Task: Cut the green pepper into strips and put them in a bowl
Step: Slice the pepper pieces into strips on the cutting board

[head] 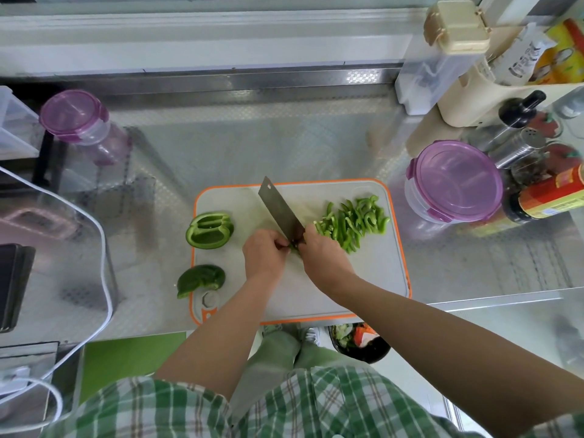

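Pinching pepper piece (294, 246), left hand (265, 255) | right hand (323, 258) grips cleaver (279, 210) | strips (351, 222) beside it

Both bare forearms cross the near edge of the cutting board (363, 279), hands meeting at its centre: right hand (322, 259) gripping the cleaver (278, 210) handle, left hand (265, 252) curled beside it.
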`<move>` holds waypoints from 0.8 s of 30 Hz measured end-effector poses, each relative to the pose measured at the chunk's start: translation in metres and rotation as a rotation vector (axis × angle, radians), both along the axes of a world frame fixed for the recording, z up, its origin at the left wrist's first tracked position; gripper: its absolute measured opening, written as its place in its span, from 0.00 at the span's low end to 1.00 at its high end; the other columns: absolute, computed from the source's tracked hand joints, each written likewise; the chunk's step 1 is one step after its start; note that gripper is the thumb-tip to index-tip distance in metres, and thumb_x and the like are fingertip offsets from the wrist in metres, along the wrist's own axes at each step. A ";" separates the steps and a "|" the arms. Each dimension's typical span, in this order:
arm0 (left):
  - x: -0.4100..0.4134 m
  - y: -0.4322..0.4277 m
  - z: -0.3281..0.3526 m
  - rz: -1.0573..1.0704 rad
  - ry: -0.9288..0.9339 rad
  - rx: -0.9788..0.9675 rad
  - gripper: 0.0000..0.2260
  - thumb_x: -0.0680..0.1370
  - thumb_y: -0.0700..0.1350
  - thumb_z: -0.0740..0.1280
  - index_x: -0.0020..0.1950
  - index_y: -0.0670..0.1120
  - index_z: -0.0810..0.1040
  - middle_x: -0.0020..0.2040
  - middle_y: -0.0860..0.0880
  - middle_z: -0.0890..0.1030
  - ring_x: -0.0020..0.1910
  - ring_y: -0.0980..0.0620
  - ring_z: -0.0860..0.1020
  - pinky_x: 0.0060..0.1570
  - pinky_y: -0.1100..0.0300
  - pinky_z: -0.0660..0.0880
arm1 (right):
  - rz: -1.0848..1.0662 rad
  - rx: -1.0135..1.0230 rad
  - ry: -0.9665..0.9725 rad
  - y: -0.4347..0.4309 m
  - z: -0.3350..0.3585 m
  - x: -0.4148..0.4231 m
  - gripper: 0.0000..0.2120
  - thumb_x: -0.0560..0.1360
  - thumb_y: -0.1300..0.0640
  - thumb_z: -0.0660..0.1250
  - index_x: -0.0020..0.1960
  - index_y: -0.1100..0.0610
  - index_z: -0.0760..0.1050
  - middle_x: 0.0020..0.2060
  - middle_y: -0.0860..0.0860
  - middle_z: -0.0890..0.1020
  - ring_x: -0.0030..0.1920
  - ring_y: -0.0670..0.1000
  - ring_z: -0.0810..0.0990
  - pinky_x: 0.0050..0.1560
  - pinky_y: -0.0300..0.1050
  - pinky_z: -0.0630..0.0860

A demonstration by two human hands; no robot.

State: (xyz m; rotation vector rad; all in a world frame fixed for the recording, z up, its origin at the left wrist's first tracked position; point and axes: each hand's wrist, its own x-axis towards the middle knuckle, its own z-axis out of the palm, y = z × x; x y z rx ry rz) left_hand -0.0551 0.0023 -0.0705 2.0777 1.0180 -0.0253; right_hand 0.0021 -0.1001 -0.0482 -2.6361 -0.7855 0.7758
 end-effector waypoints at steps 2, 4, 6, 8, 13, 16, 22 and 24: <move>-0.001 0.000 0.000 -0.002 -0.013 0.002 0.03 0.71 0.37 0.74 0.42 0.43 0.85 0.42 0.48 0.85 0.42 0.52 0.79 0.40 0.69 0.64 | -0.050 0.027 0.014 -0.003 0.001 0.004 0.06 0.81 0.59 0.55 0.48 0.56 0.58 0.38 0.55 0.74 0.42 0.62 0.77 0.35 0.51 0.68; -0.002 0.000 0.000 0.003 -0.027 0.008 0.03 0.70 0.37 0.74 0.42 0.43 0.85 0.42 0.49 0.85 0.40 0.56 0.75 0.40 0.70 0.64 | -0.093 0.051 0.028 -0.006 0.003 0.007 0.06 0.81 0.59 0.55 0.48 0.56 0.58 0.38 0.56 0.74 0.42 0.63 0.77 0.35 0.52 0.69; -0.002 -0.001 0.000 -0.004 -0.037 0.022 0.03 0.70 0.36 0.75 0.41 0.44 0.85 0.41 0.49 0.84 0.39 0.56 0.75 0.40 0.69 0.64 | -0.107 0.072 0.050 -0.009 0.006 0.010 0.05 0.81 0.59 0.56 0.48 0.57 0.59 0.37 0.56 0.73 0.40 0.62 0.76 0.35 0.53 0.71; -0.002 -0.001 0.000 -0.012 -0.032 0.047 0.04 0.70 0.37 0.75 0.40 0.45 0.84 0.41 0.50 0.84 0.40 0.55 0.76 0.40 0.68 0.65 | -0.096 0.090 0.069 -0.011 0.011 0.009 0.06 0.81 0.58 0.56 0.48 0.57 0.60 0.36 0.55 0.73 0.38 0.61 0.74 0.34 0.53 0.70; -0.001 -0.002 -0.001 -0.005 0.000 0.086 0.02 0.70 0.39 0.74 0.41 0.46 0.84 0.41 0.50 0.84 0.43 0.50 0.80 0.47 0.58 0.73 | 0.002 0.073 0.077 -0.010 0.018 0.004 0.06 0.81 0.55 0.56 0.49 0.57 0.61 0.38 0.56 0.74 0.38 0.60 0.73 0.35 0.50 0.68; -0.001 -0.001 -0.002 -0.001 -0.004 0.074 0.03 0.71 0.39 0.73 0.41 0.46 0.85 0.41 0.49 0.84 0.43 0.48 0.80 0.47 0.57 0.74 | 0.025 0.041 0.077 -0.009 0.019 0.003 0.09 0.82 0.54 0.54 0.56 0.60 0.64 0.42 0.59 0.78 0.43 0.63 0.76 0.39 0.55 0.74; 0.000 -0.002 -0.003 0.007 -0.011 0.062 0.03 0.71 0.38 0.73 0.41 0.45 0.86 0.41 0.48 0.85 0.43 0.47 0.81 0.46 0.57 0.74 | 0.070 -0.009 0.030 -0.005 0.012 0.001 0.05 0.82 0.57 0.54 0.48 0.56 0.59 0.37 0.54 0.73 0.37 0.60 0.74 0.34 0.50 0.67; 0.001 -0.001 -0.004 0.005 -0.013 0.061 0.03 0.71 0.38 0.73 0.41 0.44 0.86 0.41 0.47 0.85 0.43 0.47 0.81 0.46 0.57 0.73 | 0.074 -0.024 0.010 -0.005 0.009 0.000 0.05 0.82 0.59 0.54 0.48 0.56 0.58 0.35 0.52 0.72 0.36 0.58 0.72 0.33 0.49 0.66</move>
